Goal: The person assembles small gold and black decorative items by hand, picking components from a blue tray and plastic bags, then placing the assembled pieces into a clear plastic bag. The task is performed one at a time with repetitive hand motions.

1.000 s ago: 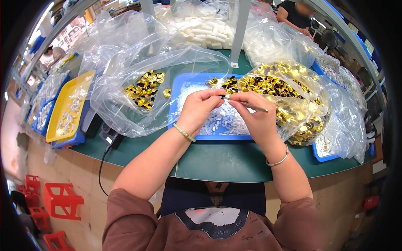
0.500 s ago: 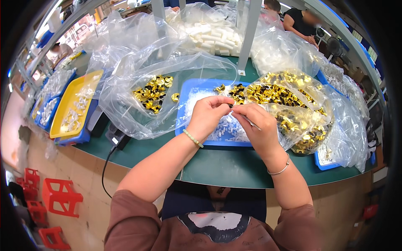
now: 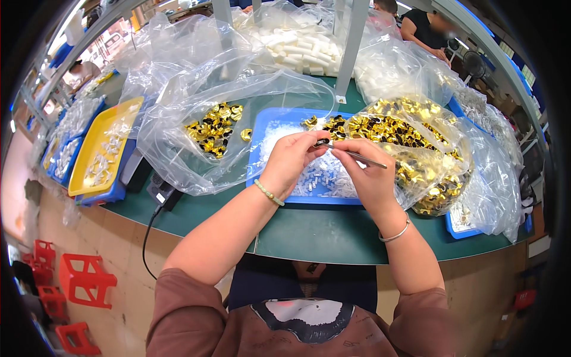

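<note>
Tool (image 3: pixel 367 160) swung rightward, right grip (image 3: pixel 371 175) pinching it, left grip (image 3: pixel 288 162) pinching dark piece (image 3: pixel 322 143), green table (image 3: pixel 315 235), red stools (image 3: pixel 68 276)

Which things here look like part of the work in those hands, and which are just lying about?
Seemingly part of it:
small dark piece, in the left hand
thin metal tool, in the right hand
gold pieces
small white pieces
blue tray

Seemingly just around:
red stools
black cable
fan

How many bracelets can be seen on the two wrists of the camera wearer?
2: a green beaded bracelet around the left wrist, and a silver-coloured bracelet around the right wrist. I see no others.
</note>
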{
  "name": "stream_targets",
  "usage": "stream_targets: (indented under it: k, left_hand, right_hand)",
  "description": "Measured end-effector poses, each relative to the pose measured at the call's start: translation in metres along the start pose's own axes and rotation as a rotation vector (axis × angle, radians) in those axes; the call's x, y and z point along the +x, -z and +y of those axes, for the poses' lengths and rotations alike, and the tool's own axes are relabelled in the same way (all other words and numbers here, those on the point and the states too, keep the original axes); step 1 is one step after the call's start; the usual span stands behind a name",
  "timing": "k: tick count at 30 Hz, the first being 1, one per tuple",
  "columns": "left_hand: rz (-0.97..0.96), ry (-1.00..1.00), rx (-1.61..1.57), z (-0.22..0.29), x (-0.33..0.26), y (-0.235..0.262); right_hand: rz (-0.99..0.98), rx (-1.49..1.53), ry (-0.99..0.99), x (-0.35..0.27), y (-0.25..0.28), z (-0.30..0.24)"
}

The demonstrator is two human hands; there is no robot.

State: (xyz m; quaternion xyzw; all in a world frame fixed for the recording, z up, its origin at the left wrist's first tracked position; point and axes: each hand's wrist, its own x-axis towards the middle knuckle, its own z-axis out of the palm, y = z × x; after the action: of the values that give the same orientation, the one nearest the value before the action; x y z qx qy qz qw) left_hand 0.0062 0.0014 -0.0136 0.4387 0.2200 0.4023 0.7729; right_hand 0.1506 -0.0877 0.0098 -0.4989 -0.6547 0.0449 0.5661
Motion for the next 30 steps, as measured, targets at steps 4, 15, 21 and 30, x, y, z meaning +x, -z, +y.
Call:
stream_targets:
  k: [4,15,21,30]
  left_hand:
    - [-0.022,0.002,-0.015,0.001,-0.001,0.000]
    - [-0.030,0.031,0.046,0.000,-0.004,-0.002]
    - [0.005,-0.007,0.138,0.002,-0.003,0.002]
    - [0.333,-0.600,1.495,0.107,-0.046,0.063]
  right_hand:
    - [0.005,0.027,-0.019,0.000,-0.002,-0.001]
    - [0.000,-0.003,-0.056,-0.001,-0.001,-0.003]
    - [0.048,0.050,-0.106,0.000,0.003,-0.007]
    - [0.168,-0.056,0.086,0.007,0.022,-0.006]
